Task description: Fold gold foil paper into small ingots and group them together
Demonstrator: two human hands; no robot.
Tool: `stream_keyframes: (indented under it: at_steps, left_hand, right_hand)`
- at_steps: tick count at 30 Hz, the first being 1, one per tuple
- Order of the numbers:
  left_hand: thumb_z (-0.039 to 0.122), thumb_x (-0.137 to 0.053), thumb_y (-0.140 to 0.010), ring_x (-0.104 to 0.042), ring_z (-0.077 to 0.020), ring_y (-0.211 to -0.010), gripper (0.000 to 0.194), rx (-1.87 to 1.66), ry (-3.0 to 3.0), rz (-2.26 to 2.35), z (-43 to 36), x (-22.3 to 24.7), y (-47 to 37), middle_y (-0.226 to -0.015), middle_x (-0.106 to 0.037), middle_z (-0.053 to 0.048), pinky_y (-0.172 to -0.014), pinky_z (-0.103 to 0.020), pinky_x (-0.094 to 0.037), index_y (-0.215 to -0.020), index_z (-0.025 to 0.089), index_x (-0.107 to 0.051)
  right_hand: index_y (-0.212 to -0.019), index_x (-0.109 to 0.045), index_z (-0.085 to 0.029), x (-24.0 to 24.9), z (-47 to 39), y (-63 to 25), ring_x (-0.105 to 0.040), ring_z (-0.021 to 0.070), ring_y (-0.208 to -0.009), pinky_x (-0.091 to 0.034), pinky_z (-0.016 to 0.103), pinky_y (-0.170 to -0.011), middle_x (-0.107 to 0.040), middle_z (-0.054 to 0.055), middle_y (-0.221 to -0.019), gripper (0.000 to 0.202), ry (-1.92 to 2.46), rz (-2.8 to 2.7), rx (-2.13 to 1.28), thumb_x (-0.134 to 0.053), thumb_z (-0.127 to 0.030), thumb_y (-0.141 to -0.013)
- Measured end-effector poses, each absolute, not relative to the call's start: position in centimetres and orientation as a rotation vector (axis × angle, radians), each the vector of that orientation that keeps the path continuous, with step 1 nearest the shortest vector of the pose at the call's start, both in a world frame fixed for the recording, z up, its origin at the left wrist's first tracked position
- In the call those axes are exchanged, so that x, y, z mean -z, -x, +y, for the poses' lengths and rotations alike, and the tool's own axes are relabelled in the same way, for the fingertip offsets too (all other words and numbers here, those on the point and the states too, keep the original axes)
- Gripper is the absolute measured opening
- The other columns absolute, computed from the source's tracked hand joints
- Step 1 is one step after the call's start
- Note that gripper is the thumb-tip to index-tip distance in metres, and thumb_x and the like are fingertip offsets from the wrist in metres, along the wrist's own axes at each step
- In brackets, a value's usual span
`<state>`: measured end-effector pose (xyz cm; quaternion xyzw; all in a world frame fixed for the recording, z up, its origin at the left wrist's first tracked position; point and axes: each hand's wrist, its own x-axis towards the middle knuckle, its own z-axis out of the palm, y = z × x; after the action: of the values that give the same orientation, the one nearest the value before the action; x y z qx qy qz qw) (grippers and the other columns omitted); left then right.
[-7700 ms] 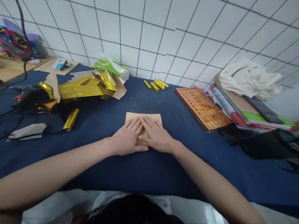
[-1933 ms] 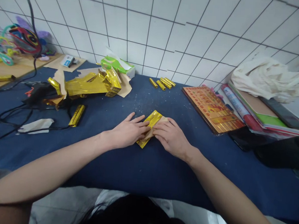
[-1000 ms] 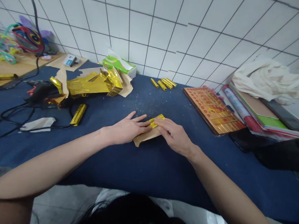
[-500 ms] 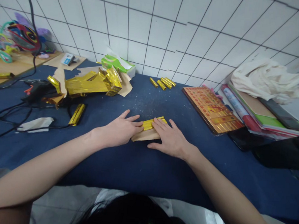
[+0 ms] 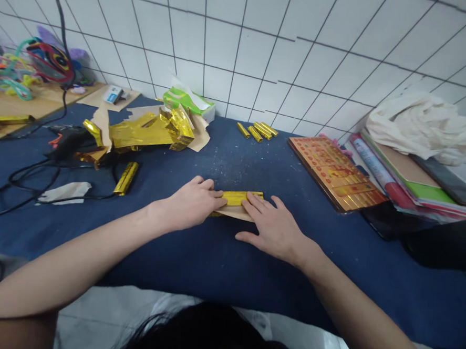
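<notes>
A strip of gold foil paper (image 5: 236, 198) with a tan underside lies in front of me, its far part rolled or folded over and its tan flap toward me. My left hand (image 5: 195, 204) grips the left end with bent fingers; the fingertips are partly hidden. Lying flat across the right part, my right hand (image 5: 275, 227) has its fingers stretched and its thumb apart. Several finished-looking gold rolls (image 5: 255, 132) rest near the wall. One thicker gold roll (image 5: 126, 178) is left of my left hand.
Crumpled gold foil sheets (image 5: 144, 132) and a black glue gun (image 5: 67, 140) with looped cable occupy the left. A green tissue pack (image 5: 190, 102) stands by the tiled wall. At right are an orange patterned box (image 5: 335, 173) and a stack of books under white cloth (image 5: 421, 125).
The gold paper now lies straighter across, with less of its tan flap showing. My left fingers have bent more, and the right hand has shifted slightly toward me. The view has moved a little left.
</notes>
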<state>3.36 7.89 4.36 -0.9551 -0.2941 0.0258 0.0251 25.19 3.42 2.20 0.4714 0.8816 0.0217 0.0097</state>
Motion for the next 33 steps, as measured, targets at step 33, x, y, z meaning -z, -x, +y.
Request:
stream_keyframes:
  at_steps: [33]
  left_hand:
    - [0.022,-0.044,-0.089,-0.052,-0.018,-0.105,0.022,0.182,3.068,-0.851,8.4,-1.8,-5.1,-0.115,-0.059,-0.01,-0.087,-0.029,-0.041,-0.101,0.011,-0.059]
  right_hand:
    - [-0.098,-0.062,-0.011,-3.3,2.3,-25.1,-0.058,0.0254,-0.101,-0.048,0.041,-0.085,-0.063,0.014,-0.106,0.022,-1.237,2.949,0.047,-0.058,-0.017,-0.077]
